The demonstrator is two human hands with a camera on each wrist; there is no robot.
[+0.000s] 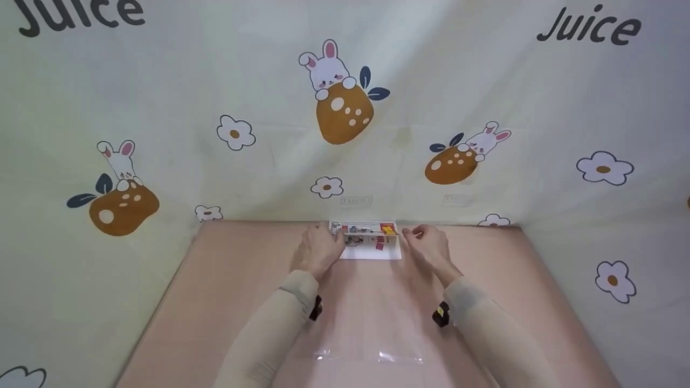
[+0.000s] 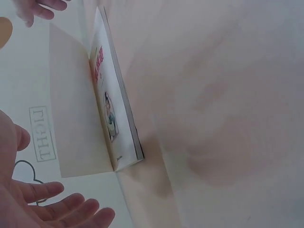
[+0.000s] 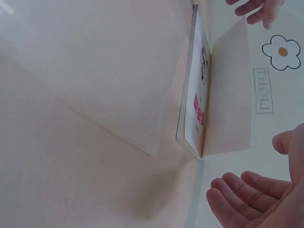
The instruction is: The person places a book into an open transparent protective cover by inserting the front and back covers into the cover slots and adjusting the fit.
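A thin white booklet (image 1: pixel 372 252) with red characters lies at the back of the table, beneath a printed strip with a red and yellow block. In the left wrist view, its pale blank leaf (image 2: pixel 76 109) stands raised from the page with red print and a small figure. My left hand (image 1: pixel 322 250) is at the booklet's left side, its thumb overlapping the edge in the head view. Beside the right edge is my right hand (image 1: pixel 431 248), fingers bent toward the corner. Both wrist views show relaxed, spread fingers (image 3: pixel 249 194) with nothing between them.
A clear plastic sheet (image 3: pixel 104 61) lies on the pink table (image 1: pixel 237 302) in front of the booklet, with shiny glints near the front. Behind the table's back edge hangs a pale cloth (image 1: pixel 259 70) printed with rabbits and flowers. Dark wrist devices (image 1: pixel 441 314) sit under both forearms.
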